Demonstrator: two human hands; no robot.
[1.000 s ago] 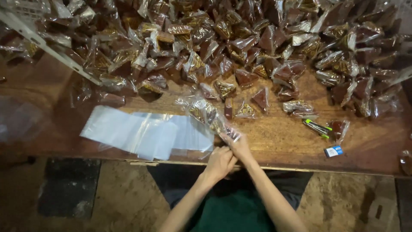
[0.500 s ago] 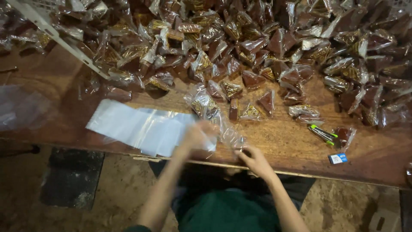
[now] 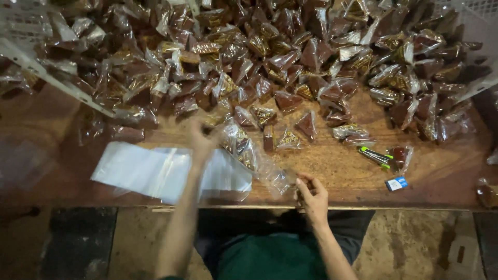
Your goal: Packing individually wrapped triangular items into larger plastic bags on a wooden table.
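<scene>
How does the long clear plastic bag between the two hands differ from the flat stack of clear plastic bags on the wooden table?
The long clear plastic bag holds small packets and is stretched between the left hand and right hand. The flat stack of clear plastic bags looks empty and lies flat on the wooden table. Both are transparent.

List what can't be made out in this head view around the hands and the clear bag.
- Left hand: motion-blurred, so its fingers and anything in them cannot be told.
- Clear bag: stretched between the hands; glare hides how many packets are inside.
- Right hand: pinches the bag's end, fingertips curled under.
- Packet pile: cut off by the top edge.
- Small card: print too small.
</scene>
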